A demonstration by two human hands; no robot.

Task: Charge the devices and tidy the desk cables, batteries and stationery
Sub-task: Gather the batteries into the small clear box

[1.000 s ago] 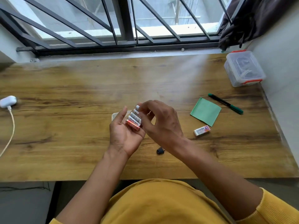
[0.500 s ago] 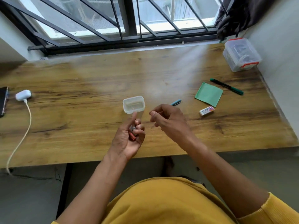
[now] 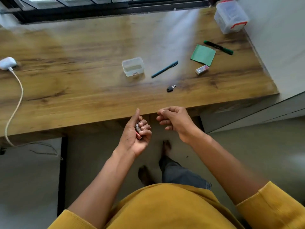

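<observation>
So my left hand is curled around a little bunch of batteries, thumb sticking up, gripping them tight so none roll off while I'm off the edge of the desk. My right hand is just beside it, fingers loosely curled with nothing in them as far as I can see, probably free to feed batteries out one by one. Past my hands, straight ahead on the desk, sits the small clear tub with its lid off, which I reckon is where the batteries go. Ahead of my right hand there's a key, then a teal pen, and further right an eraser, a green notepad and a green marker. Way off beyond that is the lidded box. Far out to my left, the white charger trails its cable over the edge, so that still needs tidying.
</observation>
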